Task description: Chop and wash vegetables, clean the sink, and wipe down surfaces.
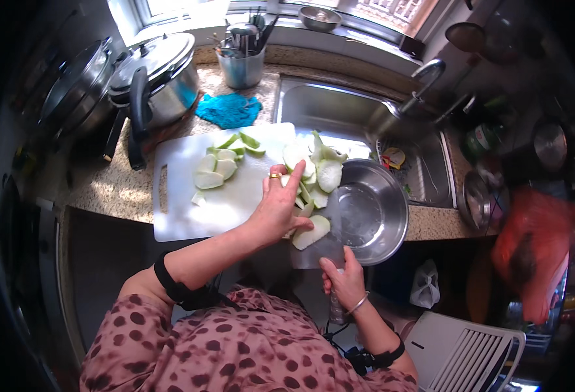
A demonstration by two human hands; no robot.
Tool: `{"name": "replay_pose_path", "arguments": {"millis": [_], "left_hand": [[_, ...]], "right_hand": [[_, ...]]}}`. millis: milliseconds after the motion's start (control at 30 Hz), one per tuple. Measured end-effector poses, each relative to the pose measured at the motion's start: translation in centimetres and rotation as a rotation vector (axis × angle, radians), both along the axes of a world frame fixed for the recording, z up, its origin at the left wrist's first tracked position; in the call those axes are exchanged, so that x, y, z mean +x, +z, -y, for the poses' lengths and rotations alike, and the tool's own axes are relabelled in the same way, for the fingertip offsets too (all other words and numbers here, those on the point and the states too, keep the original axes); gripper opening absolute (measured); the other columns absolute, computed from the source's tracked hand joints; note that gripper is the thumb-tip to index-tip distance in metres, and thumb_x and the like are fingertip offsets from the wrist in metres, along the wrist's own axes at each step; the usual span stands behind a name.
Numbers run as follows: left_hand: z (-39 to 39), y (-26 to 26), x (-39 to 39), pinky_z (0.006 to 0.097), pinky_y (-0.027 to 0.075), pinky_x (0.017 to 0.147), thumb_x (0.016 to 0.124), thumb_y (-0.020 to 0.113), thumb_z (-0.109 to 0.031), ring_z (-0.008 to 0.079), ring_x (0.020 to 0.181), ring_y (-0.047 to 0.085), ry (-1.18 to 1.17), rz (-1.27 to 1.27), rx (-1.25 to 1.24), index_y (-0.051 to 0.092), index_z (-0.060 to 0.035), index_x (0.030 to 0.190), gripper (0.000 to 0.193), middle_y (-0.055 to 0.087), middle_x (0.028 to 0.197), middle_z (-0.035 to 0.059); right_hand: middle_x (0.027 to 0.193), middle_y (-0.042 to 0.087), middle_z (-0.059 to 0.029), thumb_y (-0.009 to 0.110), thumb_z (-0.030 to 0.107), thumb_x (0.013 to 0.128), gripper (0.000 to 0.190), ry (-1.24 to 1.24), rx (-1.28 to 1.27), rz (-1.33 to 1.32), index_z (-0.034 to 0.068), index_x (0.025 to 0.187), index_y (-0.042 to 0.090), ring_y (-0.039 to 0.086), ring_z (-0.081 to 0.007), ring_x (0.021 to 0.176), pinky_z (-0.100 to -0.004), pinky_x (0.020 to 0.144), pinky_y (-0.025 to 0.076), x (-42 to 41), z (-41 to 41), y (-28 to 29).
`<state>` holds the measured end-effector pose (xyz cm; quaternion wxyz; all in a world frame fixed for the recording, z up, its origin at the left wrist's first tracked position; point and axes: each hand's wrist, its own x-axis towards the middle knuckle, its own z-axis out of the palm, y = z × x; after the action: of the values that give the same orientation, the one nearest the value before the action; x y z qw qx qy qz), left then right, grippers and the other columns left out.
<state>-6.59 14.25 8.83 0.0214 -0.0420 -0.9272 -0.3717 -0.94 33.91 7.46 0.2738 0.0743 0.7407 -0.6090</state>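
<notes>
My right hand (347,279) grips the handle of a cleaver (319,255), whose broad blade lies flat over the near edge of the counter. A heap of pale green vegetable slices (329,174) rests on and around the blade. Across this heap lies my left hand (280,208), its thumb and fingers spread around the slices and holding them against the blade. A steel bowl (383,220) sits right beside the blade, its visible inside wet. More cut slices (216,169) lie on the left of the white cutting board (177,215).
Behind the board are a blue cloth (229,110), a pressure cooker (169,98) and a utensil holder (240,68). A steel sink (331,100) with a faucet (428,71) lies beyond the bowl. To the right hangs a red plastic bag (527,240), above a white slatted chair (459,353).
</notes>
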Motion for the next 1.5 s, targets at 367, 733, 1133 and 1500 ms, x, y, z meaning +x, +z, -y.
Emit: {"name": "replay_pose_path", "arguments": {"millis": [367,733,1133,1500], "left_hand": [[-10.4,-4.5,-2.2,0.0416,0.03,0.095,0.053,0.081,-0.031,0.0411,0.109,0.031,-0.208,0.051,0.194,0.012,-0.0029,0.133,0.11,0.024,0.115,0.0273],[-12.6,-4.3,-4.1,0.0496,0.024,0.097,0.061,0.075,-0.035,0.0461,0.117,0.024,-0.388,-0.138,0.275,0.024,-0.0176,0.132,0.089,0.018,0.129,0.027],[-8.9,-7.3,-3.8,0.0464,0.03,0.095,0.074,0.06,-0.017,0.0349,0.112,0.036,-0.575,-0.272,-0.219,0.045,-0.0122,0.113,0.042,0.042,0.118,0.0148],[14.5,-6.4,0.9,0.0473,0.034,0.093,0.05,0.081,-0.029,0.0449,0.109,0.034,0.209,-0.047,-0.401,0.011,-0.0183,0.136,0.111,0.026,0.123,0.0323]], "right_hand": [[0.061,0.053,-0.0033,0.049,0.012,0.085,0.011,-0.1,0.271,-0.081,0.003,0.084,0.043,0.05,-0.0066,0.047,-0.0212,0.041,0.043,1.1,-9.2,5.3],[0.062,0.055,-0.0067,0.045,0.011,0.085,0.012,-0.089,0.511,-0.14,0.001,0.092,0.043,0.055,-0.0111,0.05,-0.0242,0.043,0.046,-1.4,-12.1,5.9],[0.062,0.053,-0.003,0.048,0.011,0.085,0.01,-0.198,0.466,-0.231,0.003,0.09,0.045,0.05,-0.0062,0.048,-0.0206,0.042,0.044,-1.4,-9.3,7.1],[0.072,0.058,-0.0192,0.048,0.015,0.084,0.019,0.234,0.537,-0.646,0.003,0.099,0.042,0.057,-0.0353,0.064,-0.0426,0.056,0.045,-8.6,3.7,1.2]]}}
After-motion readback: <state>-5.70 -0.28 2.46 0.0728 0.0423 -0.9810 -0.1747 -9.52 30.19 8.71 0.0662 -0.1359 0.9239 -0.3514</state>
